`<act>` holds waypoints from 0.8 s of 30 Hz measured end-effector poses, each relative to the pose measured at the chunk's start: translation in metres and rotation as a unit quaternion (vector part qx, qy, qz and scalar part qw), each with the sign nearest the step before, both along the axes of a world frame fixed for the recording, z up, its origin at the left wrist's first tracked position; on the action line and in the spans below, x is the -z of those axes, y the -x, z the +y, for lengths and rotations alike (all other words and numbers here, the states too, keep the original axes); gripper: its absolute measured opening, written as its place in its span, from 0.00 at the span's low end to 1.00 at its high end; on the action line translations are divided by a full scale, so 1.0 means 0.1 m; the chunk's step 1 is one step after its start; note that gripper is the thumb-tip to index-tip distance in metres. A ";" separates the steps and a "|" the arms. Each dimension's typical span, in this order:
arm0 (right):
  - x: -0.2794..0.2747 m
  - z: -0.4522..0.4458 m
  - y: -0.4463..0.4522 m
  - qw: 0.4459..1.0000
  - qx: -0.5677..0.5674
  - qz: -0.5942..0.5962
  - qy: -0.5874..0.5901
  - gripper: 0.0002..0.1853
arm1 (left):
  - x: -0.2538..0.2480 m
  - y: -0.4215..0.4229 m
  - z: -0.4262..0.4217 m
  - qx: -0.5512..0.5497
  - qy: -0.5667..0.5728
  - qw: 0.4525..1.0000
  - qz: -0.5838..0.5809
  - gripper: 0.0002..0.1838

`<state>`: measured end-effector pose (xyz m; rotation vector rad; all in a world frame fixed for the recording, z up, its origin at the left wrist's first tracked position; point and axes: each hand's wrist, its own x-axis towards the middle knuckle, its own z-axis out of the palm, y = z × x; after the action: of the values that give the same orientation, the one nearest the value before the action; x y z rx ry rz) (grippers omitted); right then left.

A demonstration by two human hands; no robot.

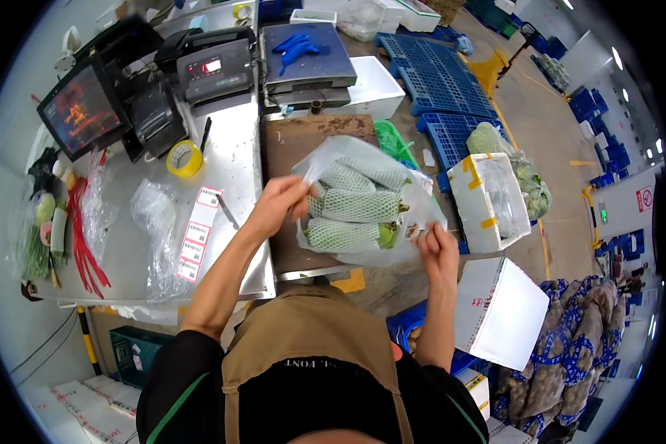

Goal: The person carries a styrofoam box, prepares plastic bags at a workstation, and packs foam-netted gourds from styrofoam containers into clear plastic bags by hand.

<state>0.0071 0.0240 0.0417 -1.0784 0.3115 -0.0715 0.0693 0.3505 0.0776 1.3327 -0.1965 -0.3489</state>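
Observation:
A clear plastic bag (322, 159) lies on the brown board (285, 155), holding several green vegetables (359, 206) in white foam netting. My left hand (281, 205) has its fingers closed on the left edge of the bag. On the other side, my right hand (436, 248) pinches the bag's right edge near its opening. Between the two hands the bag is spread, with the netted vegetables side by side in it. One green end shows at the lower right of the bag.
Left, a metal table (233, 159) carries a label strip (197, 235), yellow tape (184, 159), crumpled plastic (155, 222), and a monitor (83, 107). A scale (303, 55) stands behind the board. Right are a foam box (481, 203), white carton (499, 311) and blue pallets (436, 74).

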 end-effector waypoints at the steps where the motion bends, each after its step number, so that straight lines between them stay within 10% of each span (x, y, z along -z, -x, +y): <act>1: -0.23 0.06 0.20 0.998 -0.048 0.006 -0.040 0.10 | 0.02 0.08 0.05 0.016 0.032 0.999 0.020 0.14; 10: -1.07 -0.10 -0.70 0.976 -0.111 -0.076 -0.172 0.13 | -0.74 -0.65 -0.41 -0.004 0.163 0.986 0.016 0.10; 18: -0.63 0.18 -0.65 0.960 -0.209 -0.140 0.122 0.25 | -0.34 -0.54 -0.70 0.109 0.165 0.975 0.099 0.13; 22: -0.53 0.27 -0.74 0.807 -0.134 -0.353 0.454 0.30 | -0.24 -0.38 -0.98 0.125 0.108 0.978 0.126 0.10; 24: -0.47 0.28 -0.80 0.801 -0.211 -0.342 0.443 0.30 | -0.15 -0.31 -1.03 0.153 0.118 0.972 0.134 0.10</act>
<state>0.0876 0.0517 0.0887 -1.9372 -0.7072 -0.2135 0.1007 0.2471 0.0927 1.0077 -0.2098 -0.7385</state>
